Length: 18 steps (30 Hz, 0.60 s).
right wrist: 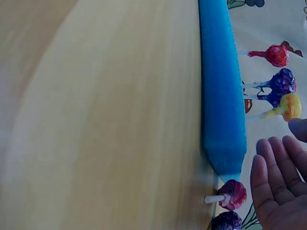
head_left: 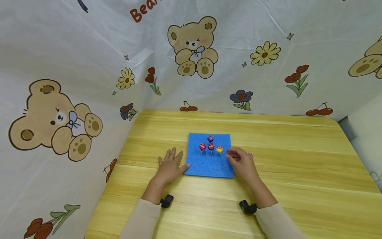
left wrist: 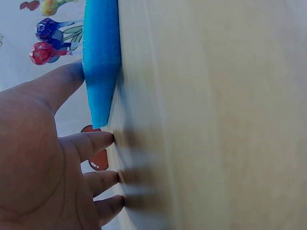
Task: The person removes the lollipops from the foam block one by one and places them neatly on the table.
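Note:
A blue foam board lies flat on the table, with several wrapped lollipops standing upright in it on their sticks. Red is on the left, yellow on the right, and two darker ones stand between, one behind the other. My left hand is spread flat, its thumb touching the board's left edge and its other fingertips on the wood. Over the board's right edge hovers my right hand, fingers loosely bent and holding nothing, thumb close to the yellow lollipop in the right wrist view.
Beyond the board's right side, a pink lollipop and a dark purple one lie on the table, mostly hidden behind my right hand in the head view. Small dark dots mark the board's front part. A patterned cloth hangs behind the table.

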### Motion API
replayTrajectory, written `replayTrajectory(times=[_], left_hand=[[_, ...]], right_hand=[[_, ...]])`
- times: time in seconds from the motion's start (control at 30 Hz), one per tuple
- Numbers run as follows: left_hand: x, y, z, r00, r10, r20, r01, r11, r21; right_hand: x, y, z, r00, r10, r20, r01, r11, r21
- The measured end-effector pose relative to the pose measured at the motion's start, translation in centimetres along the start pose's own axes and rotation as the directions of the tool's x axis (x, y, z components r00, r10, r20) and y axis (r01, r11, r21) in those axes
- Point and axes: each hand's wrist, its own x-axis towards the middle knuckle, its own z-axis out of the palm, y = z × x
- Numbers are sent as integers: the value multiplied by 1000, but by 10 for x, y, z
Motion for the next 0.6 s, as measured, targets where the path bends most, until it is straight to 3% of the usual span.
replayTrajectory(times=[0.2,0.6], left_hand=[[1,0,1,1000,-1,2,1,1000,2],[1,-2,3,1000,-1,-1,1,1000,-4]], right_hand=[[4,-4,9,999,14,45,-13,1000,-24],[12,-10,20,996,77,34,-74,994,-80]])
